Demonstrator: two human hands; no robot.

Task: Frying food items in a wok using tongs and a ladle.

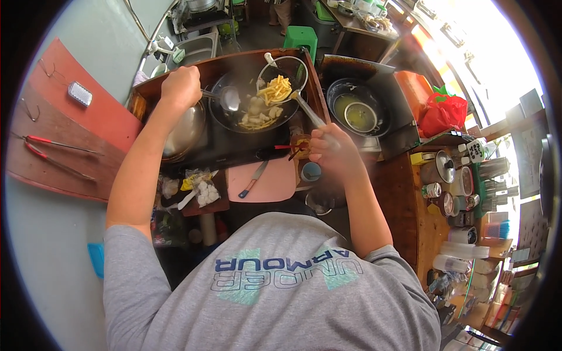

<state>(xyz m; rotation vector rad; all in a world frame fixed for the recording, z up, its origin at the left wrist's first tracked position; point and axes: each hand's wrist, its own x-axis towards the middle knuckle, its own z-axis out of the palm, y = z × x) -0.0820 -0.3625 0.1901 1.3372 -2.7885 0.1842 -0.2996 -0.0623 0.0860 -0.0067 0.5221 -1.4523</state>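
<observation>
My left hand (pixel 181 87) is closed around the handle of a metal ladle (pixel 229 98), whose bowl is over the left part of a dark wok (pixel 224 120). My right hand (pixel 329 147) grips the handle of a round wire strainer (pixel 304 72). Yellow strips that look like French fries (pixel 275 90) lie in the strainer, above the far right part of the wok. Pale cooked pieces (pixel 262 117) and more yellow strips are in the wok. Steam blurs part of this area.
Nearer me, a knife (pixel 253 179) lies on a pink cutting board (pixel 281 182), beside a blue cup (pixel 311 171). A domed metal lid (pixel 184 134) is left of the wok. At right, a second pan (pixel 338 120) holds oil and a small strainer (pixel 360 116). A wooden rim (pixel 318 87) separates the two pans.
</observation>
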